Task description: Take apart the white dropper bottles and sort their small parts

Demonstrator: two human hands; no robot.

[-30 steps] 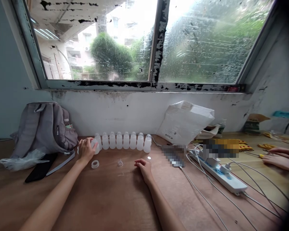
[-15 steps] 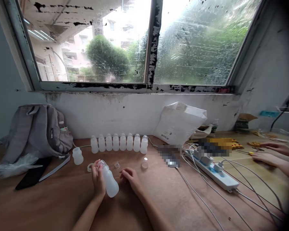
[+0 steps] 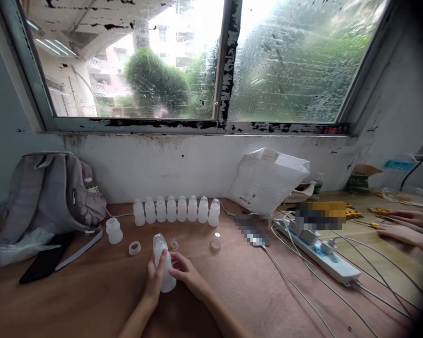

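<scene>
A translucent white bottle (image 3: 163, 258) with a clear cap stands nearly upright on the wooden table (image 3: 232, 295) in front of me. My left hand (image 3: 154, 281) is wrapped round its left side. My right hand (image 3: 185, 274) grips its right side with curled fingers. Behind it, several matching capped bottles (image 3: 176, 210) stand in a row along the wall. An open bottle without a cap (image 3: 113, 230) stands to the left. A white ring (image 3: 134, 248), a small clear nipple piece (image 3: 174, 244), a clear cap (image 3: 215, 244) and a tiny disc (image 3: 217, 234) lie loose on the table.
A grey backpack (image 3: 52, 192), a plastic bag and a black phone (image 3: 42, 264) lie at the left. A white paper bag (image 3: 268, 180) leans on the wall. A power strip (image 3: 324, 260) with cables runs to the right. Another person's hands (image 3: 405, 227) rest at the far right.
My left hand took a bottle from the left end of the row and brought it toward me. It now stands nearly upright, and my right hand has closed on it.
</scene>
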